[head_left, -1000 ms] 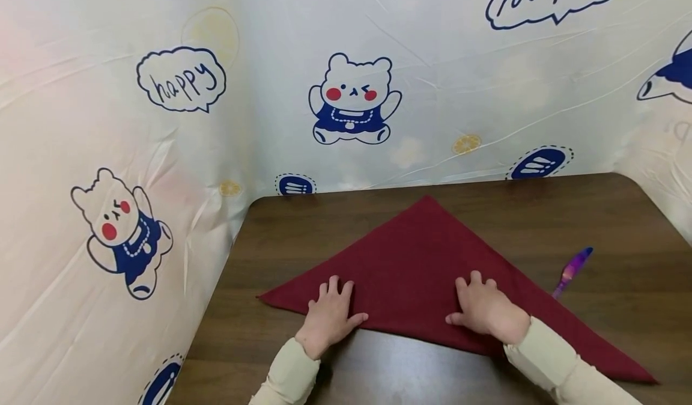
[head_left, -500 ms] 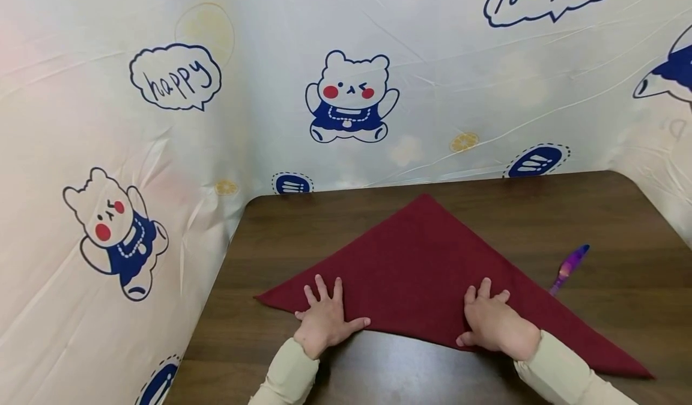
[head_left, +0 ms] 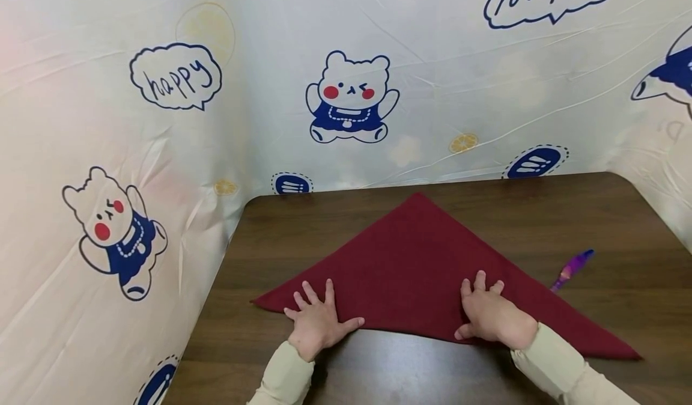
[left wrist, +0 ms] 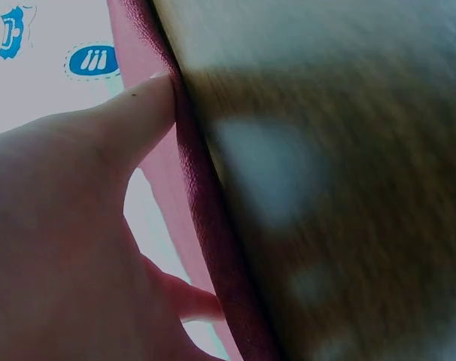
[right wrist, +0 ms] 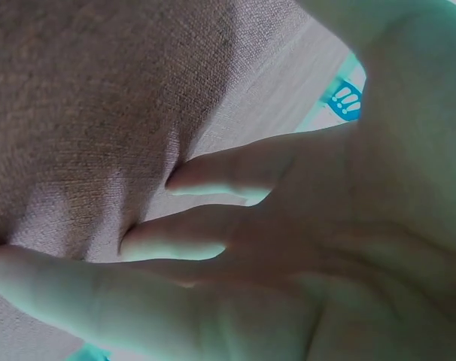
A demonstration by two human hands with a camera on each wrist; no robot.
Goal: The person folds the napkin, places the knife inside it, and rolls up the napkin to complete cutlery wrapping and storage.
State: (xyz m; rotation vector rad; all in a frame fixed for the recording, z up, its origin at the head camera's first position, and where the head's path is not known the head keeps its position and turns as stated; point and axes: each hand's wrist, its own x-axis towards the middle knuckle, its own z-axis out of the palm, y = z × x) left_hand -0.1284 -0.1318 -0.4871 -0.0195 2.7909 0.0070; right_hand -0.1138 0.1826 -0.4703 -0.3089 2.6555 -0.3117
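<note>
A dark red cloth (head_left: 400, 261), folded into a triangle, lies on the brown table with its peak toward the back and its long folded edge toward me. My left hand (head_left: 318, 324) rests spread on the cloth's left part, its thumb along the front edge; the left wrist view shows that thumb at the fold (left wrist: 202, 195). On the right part of the cloth lies my right hand (head_left: 494, 315), fingers apart and fingertips pressing the fabric. In the right wrist view the fingers (right wrist: 243, 169) touch the weave, with nothing gripped.
A purple and blue pen-like object (head_left: 574, 268) lies right of the cloth, its lower end meeting the cloth's edge. Behind and left of the table (head_left: 573, 207) hangs a pale printed curtain (head_left: 259, 92) with bear drawings.
My left hand has slid left with its fingers spreading. The right hand shifted right, then slightly back up. The cloth's right corner moved left and up, and its peak moved slightly left.
</note>
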